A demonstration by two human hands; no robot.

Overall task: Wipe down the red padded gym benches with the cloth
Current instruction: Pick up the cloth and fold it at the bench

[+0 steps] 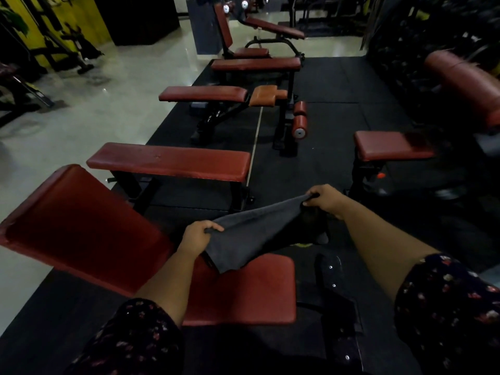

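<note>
A dark grey cloth (251, 231) is stretched in the air between both hands, above the seat pad of the nearest red bench (254, 290). My left hand (196, 236) grips its left edge, and my right hand (326, 197) pinches its upper right corner. A lower corner of the cloth hangs down onto the seat pad. The bench's tilted red back pad (81, 226) rises to the left. Beyond it a flat red bench (170, 161) stands crosswise, with two more red benches (203, 93) (255, 64) farther back.
The benches stand on black rubber matting (338, 85), with a glossy pale floor (94, 104) to the left. A short red bench (389, 146) and a red padded roller (465, 85) are on the right. An incline bench (273, 27) stands at the back. A black metal frame (338, 299) lies beside the near seat.
</note>
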